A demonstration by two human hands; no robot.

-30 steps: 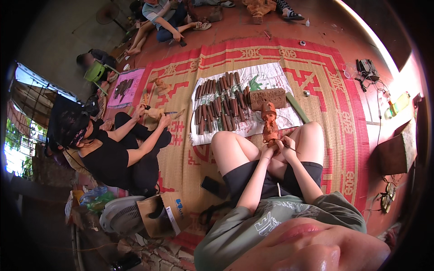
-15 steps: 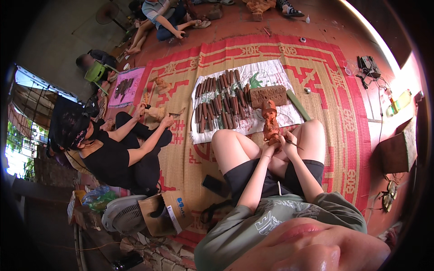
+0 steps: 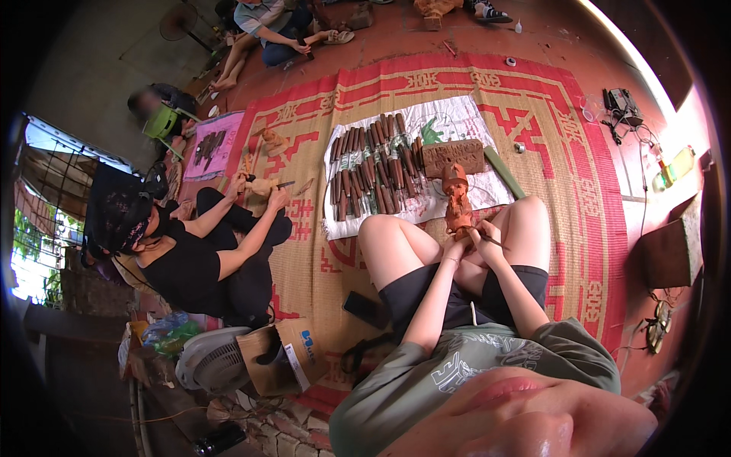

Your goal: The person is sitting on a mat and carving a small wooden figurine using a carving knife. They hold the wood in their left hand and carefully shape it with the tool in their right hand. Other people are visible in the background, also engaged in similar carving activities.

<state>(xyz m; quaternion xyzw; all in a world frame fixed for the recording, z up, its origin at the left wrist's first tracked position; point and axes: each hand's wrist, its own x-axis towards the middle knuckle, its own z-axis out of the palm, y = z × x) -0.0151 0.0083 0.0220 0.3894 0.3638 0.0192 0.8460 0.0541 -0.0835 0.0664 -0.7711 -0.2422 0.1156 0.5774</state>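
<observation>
Between my knees a reddish-brown carved wooden figure (image 3: 457,199) stands out away from me, its lower end in my left hand (image 3: 458,247). The fingers of that hand are closed round it. My right hand (image 3: 486,234) is closed on a slim carving tool (image 3: 496,243), whose dark shaft sticks out to the right. The tool's working end is hidden at the figure's base, where both hands nearly meet. Just beyond the figure, a carved brown wooden block (image 3: 452,158) rests on a white cloth (image 3: 457,113). Rows of dark-handled carving chisels (image 3: 373,171) cover the cloth's left part.
A green strip (image 3: 502,174) lies along the cloth's right edge. On my left a co-worker (image 3: 202,259) in black works a pale wooden piece (image 3: 263,186). A phone (image 3: 365,310), a cardboard box (image 3: 278,356) and a fan (image 3: 213,361) are at the near left, on or beside the patterned mat (image 3: 586,228).
The figure has tilted slightly in my hands, while both keep their hold. At left the co-worker's tool has shifted against the pale piece. A far person's hand now shows a dark upright object.
</observation>
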